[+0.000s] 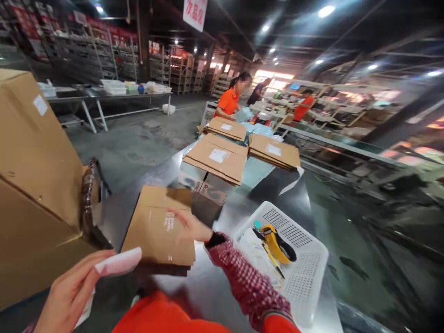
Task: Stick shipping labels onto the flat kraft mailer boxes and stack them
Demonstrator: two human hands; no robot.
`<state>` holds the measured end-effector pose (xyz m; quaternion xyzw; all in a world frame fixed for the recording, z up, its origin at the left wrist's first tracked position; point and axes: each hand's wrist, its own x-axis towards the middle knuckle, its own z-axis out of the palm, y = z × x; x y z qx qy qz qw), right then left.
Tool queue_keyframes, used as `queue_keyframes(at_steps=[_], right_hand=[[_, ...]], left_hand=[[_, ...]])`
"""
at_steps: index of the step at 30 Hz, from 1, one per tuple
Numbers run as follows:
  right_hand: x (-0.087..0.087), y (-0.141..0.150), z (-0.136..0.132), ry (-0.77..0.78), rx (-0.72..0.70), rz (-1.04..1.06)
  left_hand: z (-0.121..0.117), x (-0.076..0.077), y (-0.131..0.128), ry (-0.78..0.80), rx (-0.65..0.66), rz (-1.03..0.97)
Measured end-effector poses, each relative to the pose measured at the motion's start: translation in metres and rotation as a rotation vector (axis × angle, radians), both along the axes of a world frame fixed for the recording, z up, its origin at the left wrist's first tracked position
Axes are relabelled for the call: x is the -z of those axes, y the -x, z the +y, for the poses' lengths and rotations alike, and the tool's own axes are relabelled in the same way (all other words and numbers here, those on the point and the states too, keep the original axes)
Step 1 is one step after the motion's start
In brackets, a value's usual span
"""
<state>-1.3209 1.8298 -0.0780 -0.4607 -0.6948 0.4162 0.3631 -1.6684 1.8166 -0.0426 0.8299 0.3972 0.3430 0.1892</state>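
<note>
My left hand (74, 282) is closed around a curled white paper strip (120, 261), which looks like a run of labels. More white paper hangs below the fingers. Over a stack of flat brown cardboard boxes (152, 240) reaches my right hand (190, 226), its fingers stretched apart and slightly blurred. Nothing shows in that hand, and whether it touches the top box I cannot tell. White printing marks the top box. A checked red sleeve covers my right forearm.
To the right, a white plastic basket (303, 273) holds a yellow tape dispenser (277, 245) and a yellow pen. Labelled cardboard stacks (215, 159) occupy the table's far end. Large cartons (38, 162) stand at left. A person in orange (227, 102) works beyond the table.
</note>
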Motion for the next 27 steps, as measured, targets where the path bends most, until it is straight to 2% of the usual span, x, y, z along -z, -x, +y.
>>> queue_keyframes(at_steps=[1, 3, 5, 7, 10, 12, 13, 15, 17, 20, 23, 27], right_hand=[[0.011, 0.038, -0.011, 0.069, -0.154, 0.059], [0.033, 0.104, -0.03, 0.186, -0.316, 0.229], [0.052, 0.148, -0.039, 0.28, -0.302, 0.405], [0.064, 0.168, -0.042, 0.341, -0.19, 0.524], [0.071, 0.17, -0.043, 0.387, -0.035, 0.614], [0.07, 0.164, -0.043, 0.382, 0.033, 0.627], [0.07, 0.162, -0.044, 0.37, 0.058, 0.61], [0.07, 0.162, -0.045, 0.325, 0.092, 0.536], [0.072, 0.166, -0.048, 0.278, 0.123, 0.465], [0.074, 0.174, -0.054, 0.242, 0.227, 0.439], [0.071, 0.172, -0.057, 0.177, 0.385, 0.382], [0.065, 0.162, -0.053, 0.095, 0.435, 0.228]], left_hand=[[-0.001, -0.006, 0.002, 0.009, 0.006, -0.008], [0.001, -0.019, 0.003, 0.04, -0.013, -0.018], [0.008, -0.025, 0.007, 0.09, -0.08, -0.012], [0.022, -0.018, 0.02, 0.155, -0.162, 0.01], [0.049, 0.016, 0.054, 0.291, -0.237, 0.043], [0.058, 0.039, 0.07, 0.353, -0.22, 0.07], [0.057, 0.047, 0.072, 0.368, -0.163, 0.101], [0.046, 0.056, 0.064, 0.377, -0.043, 0.037], [0.028, 0.057, 0.043, 0.376, 0.044, -0.055], [0.006, 0.06, 0.012, 0.45, -0.057, -0.137], [-0.001, 0.072, -0.003, 0.589, -0.141, -0.168], [0.005, 0.085, -0.01, 0.77, -0.078, -0.172]])
